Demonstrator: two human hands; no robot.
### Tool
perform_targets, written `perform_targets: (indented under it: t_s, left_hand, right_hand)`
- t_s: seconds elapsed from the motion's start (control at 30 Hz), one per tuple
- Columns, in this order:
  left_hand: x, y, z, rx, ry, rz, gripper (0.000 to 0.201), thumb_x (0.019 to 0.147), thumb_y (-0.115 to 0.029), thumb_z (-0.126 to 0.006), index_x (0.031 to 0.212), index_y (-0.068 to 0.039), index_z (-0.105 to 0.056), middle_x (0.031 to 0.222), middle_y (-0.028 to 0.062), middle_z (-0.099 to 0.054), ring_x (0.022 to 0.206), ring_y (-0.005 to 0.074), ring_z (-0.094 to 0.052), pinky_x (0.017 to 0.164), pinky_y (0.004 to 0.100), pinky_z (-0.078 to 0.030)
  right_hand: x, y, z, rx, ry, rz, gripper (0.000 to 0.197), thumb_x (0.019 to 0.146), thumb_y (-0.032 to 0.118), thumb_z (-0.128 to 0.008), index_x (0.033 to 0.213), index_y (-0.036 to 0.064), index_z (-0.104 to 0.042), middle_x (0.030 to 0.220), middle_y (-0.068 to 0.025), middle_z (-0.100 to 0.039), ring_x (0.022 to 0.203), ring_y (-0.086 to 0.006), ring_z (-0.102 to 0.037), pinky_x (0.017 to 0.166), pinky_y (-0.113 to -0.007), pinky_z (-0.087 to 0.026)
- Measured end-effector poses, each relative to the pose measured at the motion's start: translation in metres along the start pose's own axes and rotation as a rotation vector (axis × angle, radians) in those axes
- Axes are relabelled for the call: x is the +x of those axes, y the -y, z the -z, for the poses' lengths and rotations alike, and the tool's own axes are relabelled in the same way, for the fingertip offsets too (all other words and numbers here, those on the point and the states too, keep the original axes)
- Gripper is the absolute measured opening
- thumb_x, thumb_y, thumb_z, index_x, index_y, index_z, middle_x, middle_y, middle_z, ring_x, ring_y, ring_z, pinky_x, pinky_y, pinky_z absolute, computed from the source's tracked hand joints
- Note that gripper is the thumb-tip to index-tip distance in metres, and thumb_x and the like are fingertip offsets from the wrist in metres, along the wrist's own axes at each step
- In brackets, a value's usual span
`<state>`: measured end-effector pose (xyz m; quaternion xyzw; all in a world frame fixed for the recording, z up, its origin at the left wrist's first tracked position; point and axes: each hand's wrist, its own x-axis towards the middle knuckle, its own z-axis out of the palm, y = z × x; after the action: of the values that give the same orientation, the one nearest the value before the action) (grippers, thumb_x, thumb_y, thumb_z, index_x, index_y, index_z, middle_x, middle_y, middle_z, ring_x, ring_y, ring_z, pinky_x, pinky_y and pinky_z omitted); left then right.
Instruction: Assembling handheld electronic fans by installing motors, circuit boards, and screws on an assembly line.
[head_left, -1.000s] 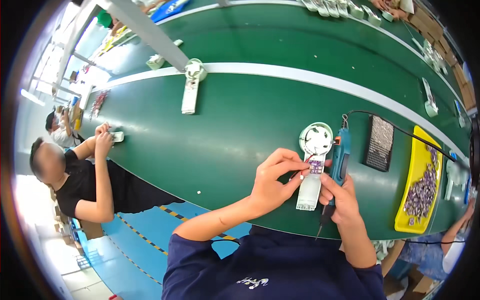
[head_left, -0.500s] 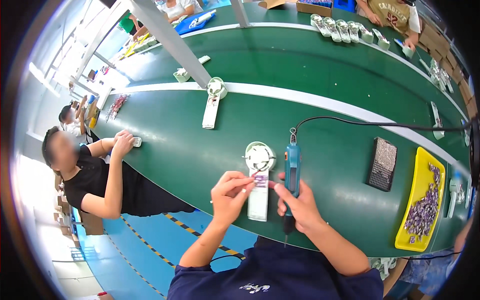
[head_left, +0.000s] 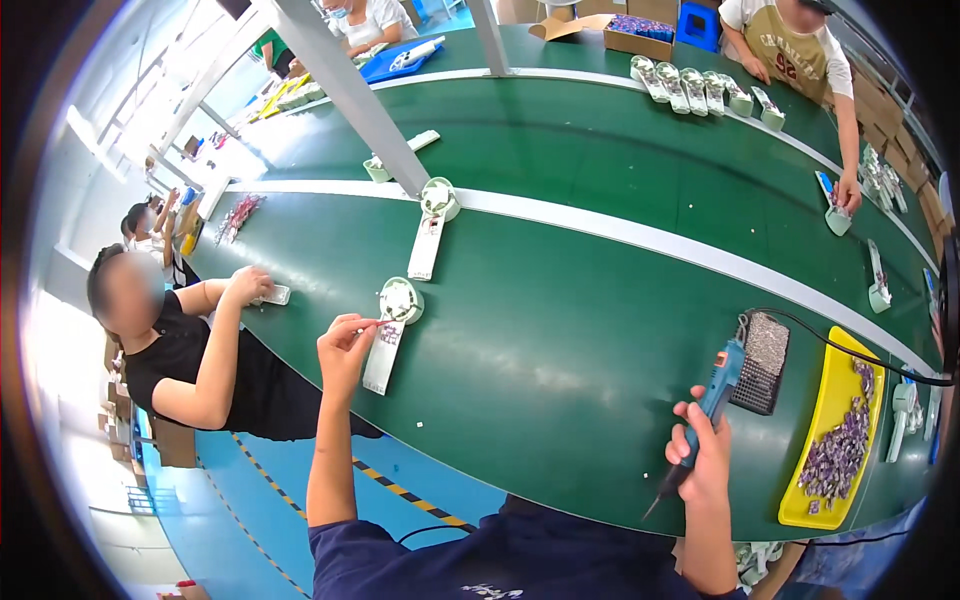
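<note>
My left hand [head_left: 343, 352] is closed, thumb and fingertips pinching a thin red wire [head_left: 381, 322] on an opened handheld fan housing. That fan housing [head_left: 379, 366] lies on the green table, with a round pale-green head at its far end, a white handle towards me and a small purple circuit board. To the right, my right hand [head_left: 706, 455] is wrapped round a blue-green electric screwdriver [head_left: 722, 378], tilted with its dark tip down towards the near table edge. The screwdriver's cord runs off to the right.
Beside the screwdriver stands a black tray [head_left: 768, 392] of small metal screws. A yellow tray [head_left: 795, 513] holds many purple circuit boards. Another fan housing [head_left: 427, 250] lies against the white divider [head_left: 600, 222] by a metal post [head_left: 350, 90]. A co-worker [head_left: 180, 350] sits left; another works far right.
My left hand and the fan housing have moved left, away from my right hand. My right hand has carried the screwdriver right, near the screw tray. The far-right co-worker's arm has reached forward.
</note>
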<state>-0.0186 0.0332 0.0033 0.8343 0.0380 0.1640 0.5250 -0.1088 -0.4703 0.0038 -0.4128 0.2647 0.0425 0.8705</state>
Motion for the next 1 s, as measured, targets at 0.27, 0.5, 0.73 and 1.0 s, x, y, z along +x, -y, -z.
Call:
perform_targets:
  t_s: [0.27, 0.5, 0.73, 1.0]
  left_hand:
    - [0.119, -0.054, -0.062, 0.523, 0.153, -0.373, 0.065, 0.084, -0.008, -0.077, 0.146, -0.007, -0.056, 0.111, 0.0119, -0.067, 0.104, 0.0254, -0.065, 0.094, 0.0406, -0.052]
    - [0.212, 0.037, -0.051, 0.569, 0.472, -0.367, 0.020, 0.088, -0.003, -0.074, 0.108, -0.001, -0.072, 0.100, 0.0150, -0.072, 0.089, 0.0260, -0.071, 0.082, 0.0373, -0.056]
    - [0.183, -0.038, -0.154, 0.392, 0.512, -0.402, 0.012, 0.095, -0.005, -0.070, 0.103, 0.005, -0.068, 0.095, 0.0112, -0.069, 0.088, 0.0193, -0.069, 0.079, 0.0354, -0.057]
    - [0.040, -0.097, -0.216, -0.110, 0.627, -0.217, 0.005, 0.096, 0.003, -0.068, 0.099, 0.006, -0.066, 0.095, 0.0078, -0.068, 0.094, 0.0152, -0.070, 0.085, 0.0290, -0.055]
  right_hand:
    - [-0.043, 0.029, 0.062, -0.038, -0.241, 0.294, 0.037, 0.103, 0.014, -0.062, 0.138, 0.0087, -0.051, 0.101, -0.0056, -0.063, 0.051, -0.0073, -0.048, 0.042, -0.023, -0.037]
    - [-0.045, 0.121, 0.098, -0.355, -0.416, 0.496, 0.041, 0.096, 0.014, -0.073, 0.131, 0.0022, -0.054, 0.095, -0.0091, -0.069, 0.050, -0.0089, -0.052, 0.043, -0.026, -0.042]
    - [0.018, 0.233, 0.226, -0.945, -0.746, 0.728, 0.039, 0.083, 0.012, -0.077, 0.118, 0.0027, -0.063, 0.098, -0.0119, -0.074, 0.061, -0.0189, -0.067, 0.055, -0.035, -0.053]
    - [0.098, 0.249, 0.248, -1.544, -0.707, 0.627, 0.054, 0.075, 0.021, -0.082, 0.124, 0.0068, -0.062, 0.109, -0.0209, -0.072, 0.105, -0.0413, -0.068, 0.090, -0.047, -0.054]
